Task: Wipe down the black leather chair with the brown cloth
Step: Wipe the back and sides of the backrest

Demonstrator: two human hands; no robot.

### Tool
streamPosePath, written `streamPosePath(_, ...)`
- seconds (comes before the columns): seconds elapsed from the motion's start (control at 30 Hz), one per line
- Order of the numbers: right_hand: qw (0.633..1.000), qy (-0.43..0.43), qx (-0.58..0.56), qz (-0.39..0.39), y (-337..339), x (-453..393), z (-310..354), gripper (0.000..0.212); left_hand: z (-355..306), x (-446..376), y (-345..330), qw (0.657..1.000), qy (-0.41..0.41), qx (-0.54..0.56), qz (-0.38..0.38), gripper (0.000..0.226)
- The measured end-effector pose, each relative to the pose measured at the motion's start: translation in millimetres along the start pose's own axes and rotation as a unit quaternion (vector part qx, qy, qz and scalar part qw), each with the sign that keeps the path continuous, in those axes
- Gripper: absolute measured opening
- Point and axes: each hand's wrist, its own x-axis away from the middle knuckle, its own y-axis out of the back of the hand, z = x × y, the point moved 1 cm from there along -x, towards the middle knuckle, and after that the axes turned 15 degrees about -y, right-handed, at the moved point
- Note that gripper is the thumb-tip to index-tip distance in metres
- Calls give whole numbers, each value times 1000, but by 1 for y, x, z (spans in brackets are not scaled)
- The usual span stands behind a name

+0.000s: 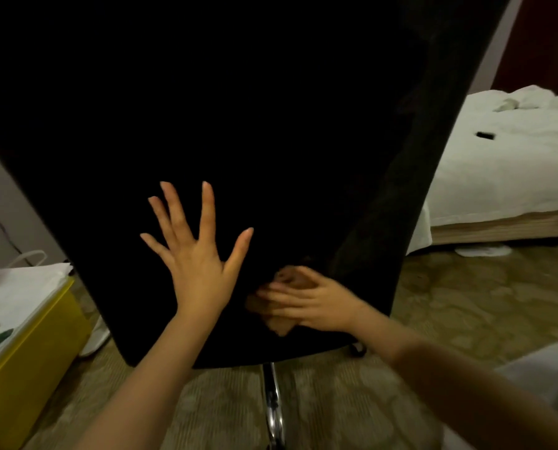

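Against the back panel of the black leather chair (pixel 238 125), the left hand (pixel 196 254) lay flat, fingers spread, apparently bracing it, while the right hand (pixel 313 303) pressed the brown cloth (pixel 279 324) low on the panel.

Matt black leather chair (pixel 238 125), soft brown cloth (pixel 279 324), glossy chrome chair leg (pixel 275 404), patterned carpet (pixel 465 303).

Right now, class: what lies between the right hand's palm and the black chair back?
In the head view, the brown cloth lies between right hand and chair.
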Motion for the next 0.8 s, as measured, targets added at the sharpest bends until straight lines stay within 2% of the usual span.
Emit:
streamPosePath(0.1, 998, -40, 23, -37, 10, 57, -63, 51, 2, 1, -5, 999, -5, 27, -30, 71)
streamPosePath(0.17, 997, -62, 29, -38, 17, 54, -82, 48, 3, -2, -9, 999, -8, 36, -39, 71)
streamPosePath(0.3, 994, -85, 3, -75, 14, -6, -32, 42, 12, -5, -8, 1000, 6, 27, -14, 76)
streamPosePath(0.4, 998, -44, 15, -35, 11, -30, 12, 48, 27, -3, -1, 1000, 10, 25, 0, 82)
streamPosePath(0.5, 999, 37, 18, -11, 23, -22, 3, 43, 41, -2, 6, 999, 12, 40, 10, 84)
streamPosePath(0.53, 999, 44, 7, -24, 30, -22, -9, 43, 44, -2, 7, 999, 11, 49, 14, 85)
streamPosePath(0.6, 997, 2, -10, -79, 53, -36, -41, 42, 47, -4, 8, 998, 15, 67, 12, 85)
streamPosePath(0.7, 980, -123, -10, -156, 83, -61, -75, 51, 48, -7, 8, 997, 17, 68, 13, 85)
streamPosePath(0.8, 970, -193, -36, -140, 77, -53, -55, 52, 38, -6, 12, 997, 46, 61, 21, 89)
